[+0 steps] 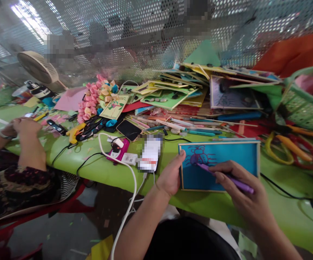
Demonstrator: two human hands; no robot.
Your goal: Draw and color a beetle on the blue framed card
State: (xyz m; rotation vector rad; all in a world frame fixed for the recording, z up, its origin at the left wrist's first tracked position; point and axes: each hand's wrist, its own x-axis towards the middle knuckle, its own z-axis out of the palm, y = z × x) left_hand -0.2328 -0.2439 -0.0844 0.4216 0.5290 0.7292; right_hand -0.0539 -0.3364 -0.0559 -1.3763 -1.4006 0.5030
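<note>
In my right hand (236,180) is a purple marker pen (233,180), its tip touching a blue framed card (234,157). The card has a thin pale wooden border and lies tilted on the table edge in front of me. On its left half is a dark red line drawing of a bug (201,155) with several legs, partly filled with purple near the pen tip. My left hand (171,175) grips the card's left edge, thumb along the border; its other fingers are mostly hidden behind the card.
A phone (149,153) and a magenta power adapter (118,148) with cables lie left of the card. Scissors (294,148) rest at right, near a green basket (308,101). Behind are pens (178,124) and stacked cards (172,97). Another person's hands (27,126) rest at left.
</note>
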